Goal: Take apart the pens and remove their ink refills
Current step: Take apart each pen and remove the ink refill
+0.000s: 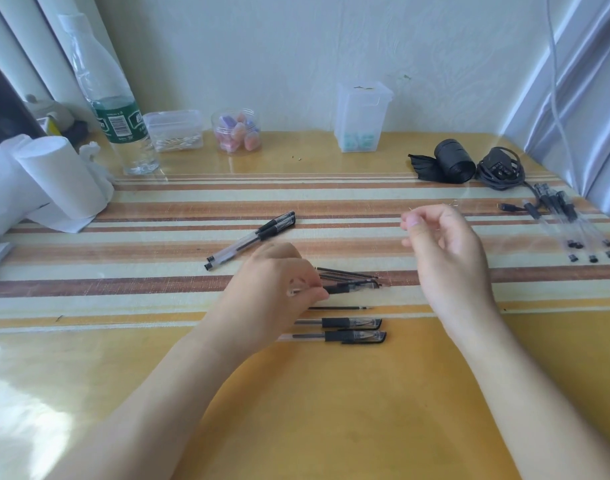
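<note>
Pen in work point(352, 288), clear plastic barrel with black rubber sleeve and black cap, is lying flat on the brown-and-cream striped mat point(158, 237), cap end pointing right. Left grip point(279, 289) is pinching its bare barrel end between thumb and fingertips. Right grip point(445, 251) is hovering above the mat, well apart from the pens, fingers curling loosely. Cannot tell whether its thumb and forefinger are pinching anything.

Two thin black ink refills point(348, 273) are lying loose just behind the held pen, and a third refill point(338, 308) is lying just in front of it. Two more capped pens point(352, 322) are lying side by side nearer the person, on the glossy yellow table point(331, 410). Another capped pair point(251, 240) is lying diagonally behind the left grip.

A cluster of clear barrels with black end pieces point(570, 230) is lying at the far right, near a black roll point(454, 161) and a coiled black cable point(500, 168).
</note>
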